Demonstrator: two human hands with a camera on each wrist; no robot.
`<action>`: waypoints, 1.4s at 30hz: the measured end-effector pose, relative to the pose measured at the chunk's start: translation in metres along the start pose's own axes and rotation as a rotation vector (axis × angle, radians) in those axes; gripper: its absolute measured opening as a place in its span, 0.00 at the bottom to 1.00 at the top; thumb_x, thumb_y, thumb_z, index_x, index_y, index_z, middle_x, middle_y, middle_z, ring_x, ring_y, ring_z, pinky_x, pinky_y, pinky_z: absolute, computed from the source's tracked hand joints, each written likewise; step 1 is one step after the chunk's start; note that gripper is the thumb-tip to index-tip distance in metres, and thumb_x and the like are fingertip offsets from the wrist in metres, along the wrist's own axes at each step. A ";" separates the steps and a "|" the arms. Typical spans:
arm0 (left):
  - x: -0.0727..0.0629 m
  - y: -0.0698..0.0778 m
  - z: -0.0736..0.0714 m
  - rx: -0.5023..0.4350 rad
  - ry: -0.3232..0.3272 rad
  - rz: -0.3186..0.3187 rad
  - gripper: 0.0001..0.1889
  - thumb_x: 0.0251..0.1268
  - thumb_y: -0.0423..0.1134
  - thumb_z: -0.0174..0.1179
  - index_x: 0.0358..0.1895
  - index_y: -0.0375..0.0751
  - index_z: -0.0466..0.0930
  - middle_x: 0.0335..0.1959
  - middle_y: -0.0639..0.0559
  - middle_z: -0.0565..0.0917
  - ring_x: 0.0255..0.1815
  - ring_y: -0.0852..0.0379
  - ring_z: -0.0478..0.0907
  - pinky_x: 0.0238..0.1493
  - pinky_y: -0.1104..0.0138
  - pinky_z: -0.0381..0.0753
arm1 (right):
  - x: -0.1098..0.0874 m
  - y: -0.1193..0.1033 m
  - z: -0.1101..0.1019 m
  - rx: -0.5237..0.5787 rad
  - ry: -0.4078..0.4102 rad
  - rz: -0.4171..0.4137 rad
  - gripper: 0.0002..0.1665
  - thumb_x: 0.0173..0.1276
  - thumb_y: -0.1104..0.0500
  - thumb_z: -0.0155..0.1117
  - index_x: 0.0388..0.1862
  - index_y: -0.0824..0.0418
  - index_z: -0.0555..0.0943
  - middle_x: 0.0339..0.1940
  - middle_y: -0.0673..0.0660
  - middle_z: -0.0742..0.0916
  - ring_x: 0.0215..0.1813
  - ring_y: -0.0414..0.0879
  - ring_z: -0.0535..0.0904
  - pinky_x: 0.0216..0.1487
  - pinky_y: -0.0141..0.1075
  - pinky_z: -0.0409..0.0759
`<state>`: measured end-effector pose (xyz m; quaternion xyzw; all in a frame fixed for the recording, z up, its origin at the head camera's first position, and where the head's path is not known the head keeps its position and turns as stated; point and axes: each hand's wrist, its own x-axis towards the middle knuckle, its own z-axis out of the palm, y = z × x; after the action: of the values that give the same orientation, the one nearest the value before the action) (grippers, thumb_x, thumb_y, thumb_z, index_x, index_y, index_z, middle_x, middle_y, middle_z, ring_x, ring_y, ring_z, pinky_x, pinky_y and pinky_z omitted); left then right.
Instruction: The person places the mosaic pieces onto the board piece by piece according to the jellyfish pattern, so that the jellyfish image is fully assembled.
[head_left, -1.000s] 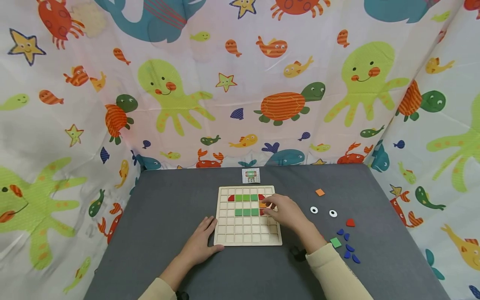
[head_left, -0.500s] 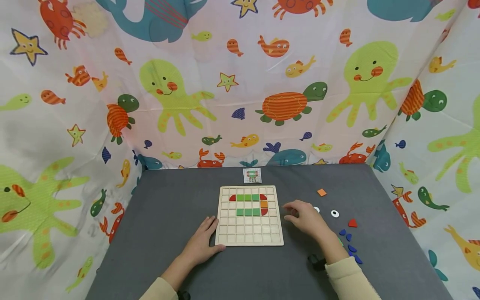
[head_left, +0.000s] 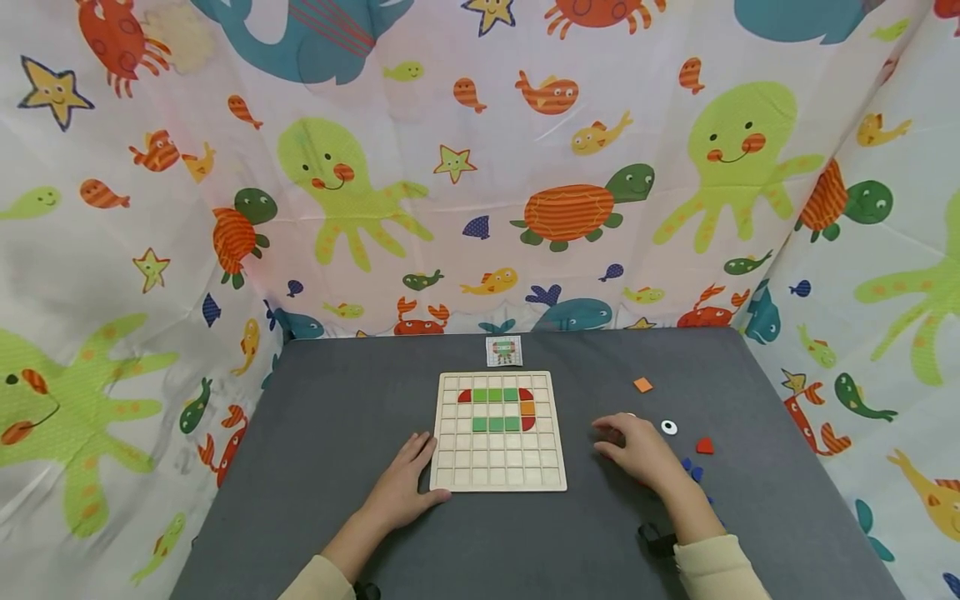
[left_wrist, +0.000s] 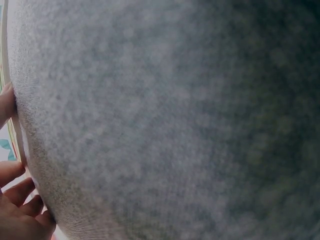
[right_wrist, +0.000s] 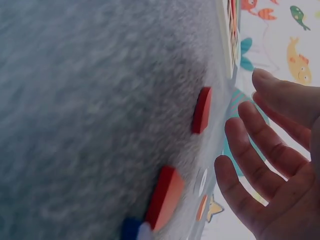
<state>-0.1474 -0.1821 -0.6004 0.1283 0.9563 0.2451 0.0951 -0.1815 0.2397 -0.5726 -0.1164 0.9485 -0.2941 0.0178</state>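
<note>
A pale wooden grid board (head_left: pixel 498 482) lies on the dark table with flat pieces set in its cells: green squares (head_left: pixel 495 395) in two rows, rounded red pieces (head_left: pixel 528 423) at row ends and an orange square (head_left: pixel 528 408). My left hand (head_left: pixel 401 483) rests at the board's left edge, fingers along the side and thumb by the near corner. To the right of the board, my right hand (head_left: pixel 637 450) hovers low with fingers loosely bent; in the right wrist view nothing is between them. Below those fingers sit red pieces (right_wrist: pixel 202 110) on the table.
A small picture card (head_left: pixel 503 351) lies behind the board. Loose pieces are spread at right: an orange square (head_left: pixel 642 384), a white ring (head_left: pixel 669 427), a red piece (head_left: pixel 704 446) and blue pieces (head_left: pixel 697 473) partly behind the right arm. A sea-animal curtain (head_left: pixel 465 250) surrounds the table.
My right hand has drawn back rightward from the board to beside the loose pieces, uncovering the orange square and lower red piece in the grid. My left hand stays at the board's edge.
</note>
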 end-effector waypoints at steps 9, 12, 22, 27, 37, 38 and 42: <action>-0.001 -0.001 0.001 0.002 0.005 -0.006 0.51 0.56 0.60 0.72 0.79 0.40 0.60 0.80 0.43 0.60 0.82 0.41 0.51 0.72 0.44 0.65 | -0.013 0.009 -0.005 -0.015 -0.031 -0.018 0.21 0.58 0.58 0.79 0.50 0.60 0.87 0.43 0.54 0.88 0.45 0.51 0.83 0.50 0.51 0.81; -0.001 -0.002 0.001 0.003 0.004 -0.008 0.51 0.56 0.60 0.72 0.79 0.41 0.60 0.80 0.43 0.59 0.82 0.41 0.51 0.72 0.44 0.65 | -0.015 0.009 -0.005 -0.019 -0.066 0.009 0.22 0.55 0.59 0.81 0.49 0.59 0.87 0.43 0.53 0.87 0.46 0.50 0.82 0.50 0.50 0.80; -0.001 -0.002 0.002 0.006 0.005 -0.004 0.51 0.57 0.61 0.72 0.79 0.40 0.60 0.80 0.42 0.59 0.82 0.41 0.51 0.72 0.44 0.65 | -0.017 0.011 -0.002 -0.013 -0.096 0.027 0.17 0.54 0.63 0.80 0.44 0.58 0.87 0.32 0.49 0.84 0.35 0.42 0.78 0.39 0.40 0.76; 0.000 -0.002 0.002 0.007 0.003 -0.004 0.51 0.56 0.61 0.72 0.79 0.41 0.61 0.80 0.43 0.59 0.82 0.41 0.51 0.72 0.44 0.65 | -0.017 0.010 -0.002 -0.010 -0.105 0.038 0.12 0.58 0.63 0.78 0.41 0.58 0.87 0.28 0.47 0.83 0.32 0.39 0.75 0.36 0.37 0.75; -0.001 0.001 0.000 0.004 -0.005 -0.010 0.51 0.57 0.60 0.72 0.79 0.40 0.60 0.81 0.42 0.59 0.82 0.41 0.50 0.72 0.44 0.65 | -0.012 0.011 0.001 -0.035 -0.068 -0.010 0.10 0.60 0.60 0.77 0.39 0.59 0.85 0.29 0.48 0.84 0.30 0.37 0.76 0.33 0.37 0.76; -0.001 0.001 0.000 0.001 -0.004 -0.009 0.51 0.57 0.60 0.72 0.79 0.40 0.60 0.81 0.42 0.59 0.82 0.41 0.50 0.72 0.44 0.65 | -0.010 0.011 0.001 -0.036 -0.062 -0.016 0.10 0.60 0.60 0.77 0.39 0.59 0.85 0.29 0.48 0.84 0.30 0.37 0.76 0.33 0.36 0.76; -0.001 0.001 -0.001 0.000 -0.001 -0.006 0.51 0.57 0.60 0.72 0.79 0.39 0.59 0.81 0.41 0.58 0.82 0.40 0.51 0.73 0.44 0.64 | -0.005 0.008 0.001 -0.045 -0.043 -0.046 0.10 0.62 0.59 0.76 0.41 0.58 0.85 0.30 0.47 0.84 0.30 0.37 0.75 0.34 0.36 0.77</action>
<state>-0.1463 -0.1818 -0.5988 0.1258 0.9565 0.2448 0.0965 -0.1780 0.2465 -0.5783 -0.1447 0.9514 -0.2702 0.0286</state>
